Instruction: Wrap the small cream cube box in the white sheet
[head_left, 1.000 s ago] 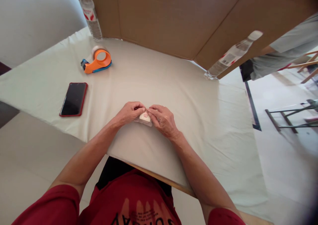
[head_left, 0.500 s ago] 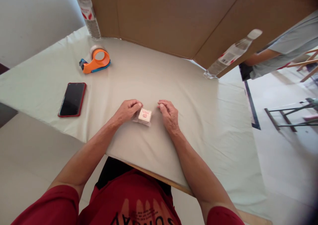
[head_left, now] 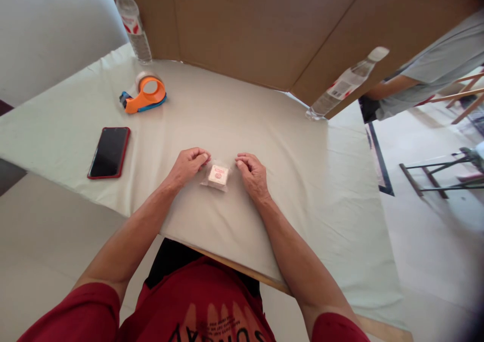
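On the cloth-covered table between my hands lies a small pale square block with red print (head_left: 218, 176), in a clear plastic wrapper. My left hand (head_left: 190, 164) is beside its upper left corner, fingers curled and thumb against the index finger. The fingertips are close to the wrapper's edge, and I see nothing held in them. To the right of the block rests my right hand (head_left: 254, 175), its fingers also curled together with the thumb, apart from the wrapper and with nothing visible in it.
At the left lie a phone in a red case (head_left: 109, 152) and an orange tape dispenser (head_left: 148, 95). Water bottles stand at the back left (head_left: 133, 27) and back right (head_left: 346, 85), against a brown cardboard panel (head_left: 242, 29). Beyond it, a person's grey sleeve (head_left: 431, 65) shows.
My left hand has let go of the wrapped block and drawn slightly away to the upper left. The block stays on the table. My right hand looks the same; the view has shifted slightly.
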### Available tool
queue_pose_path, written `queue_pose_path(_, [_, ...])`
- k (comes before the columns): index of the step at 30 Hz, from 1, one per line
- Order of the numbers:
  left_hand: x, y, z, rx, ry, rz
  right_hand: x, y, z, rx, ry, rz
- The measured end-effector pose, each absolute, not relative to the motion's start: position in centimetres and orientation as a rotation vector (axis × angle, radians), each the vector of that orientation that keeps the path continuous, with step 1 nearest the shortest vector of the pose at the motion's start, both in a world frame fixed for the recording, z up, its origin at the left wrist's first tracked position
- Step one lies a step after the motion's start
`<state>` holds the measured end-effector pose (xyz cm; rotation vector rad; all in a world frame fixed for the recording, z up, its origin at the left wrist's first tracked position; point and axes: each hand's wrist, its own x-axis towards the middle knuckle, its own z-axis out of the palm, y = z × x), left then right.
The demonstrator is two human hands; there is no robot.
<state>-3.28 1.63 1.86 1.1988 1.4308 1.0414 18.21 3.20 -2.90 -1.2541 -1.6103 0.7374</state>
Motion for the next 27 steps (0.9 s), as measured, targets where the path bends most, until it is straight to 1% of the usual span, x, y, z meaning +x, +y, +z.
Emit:
queue_pose_path(11, [-3.4,1.6,1.8,1.270,1.468,0.963,18.0,2.9,-2.4,-1.235,-1.623,0.796])
queue_pose_path(19, [-3.7,1.5,2.5,1.353,1.525,0.928,18.1,4.3,-1.5,-1.349,-1.583,1.067])
queue_pose_path(27, [-4.4,1.6,2.8,1.507,1.472,0.715,16.5,7.0,0.5,-1.356,-1.901,1.129])
